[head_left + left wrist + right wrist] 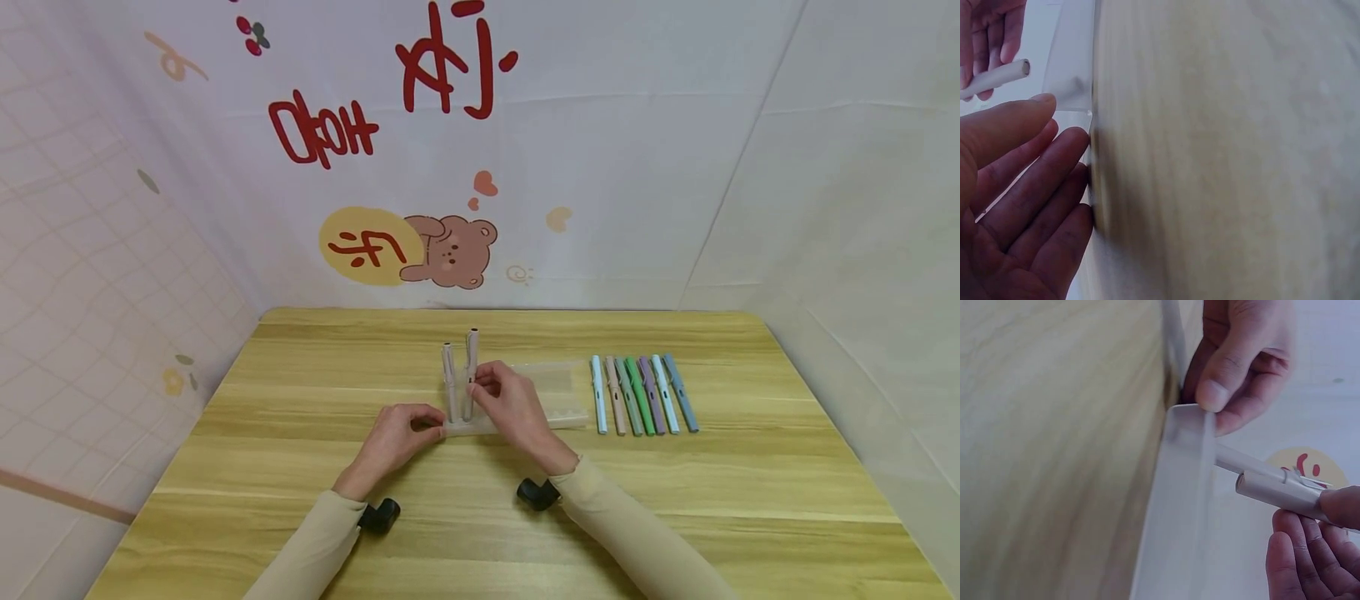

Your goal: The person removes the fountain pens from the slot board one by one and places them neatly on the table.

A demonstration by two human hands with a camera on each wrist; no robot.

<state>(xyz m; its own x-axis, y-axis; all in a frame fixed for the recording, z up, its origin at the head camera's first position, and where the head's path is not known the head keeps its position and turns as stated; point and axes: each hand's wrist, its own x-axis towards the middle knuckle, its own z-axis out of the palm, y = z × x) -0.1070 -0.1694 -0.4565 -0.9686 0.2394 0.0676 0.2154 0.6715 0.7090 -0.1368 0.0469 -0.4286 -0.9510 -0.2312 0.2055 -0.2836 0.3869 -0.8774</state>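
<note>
My right hand pinches a pale pinkish-grey pen between thumb and fingers. That pen is upright over a translucent plastic pen stand. In the right wrist view, the lower end of the held pen is apart from the stand. A similar pen stands upright in the stand, at its left end. My left hand holds the stand's left end, with the thumb on its corner. In the left wrist view, the fingers lie beside that end.
Right of the stand, several capped pens in a row lie on the wooden table, among them a green pen and a blue pen. A white printed cloth hangs behind the table and along its sides.
</note>
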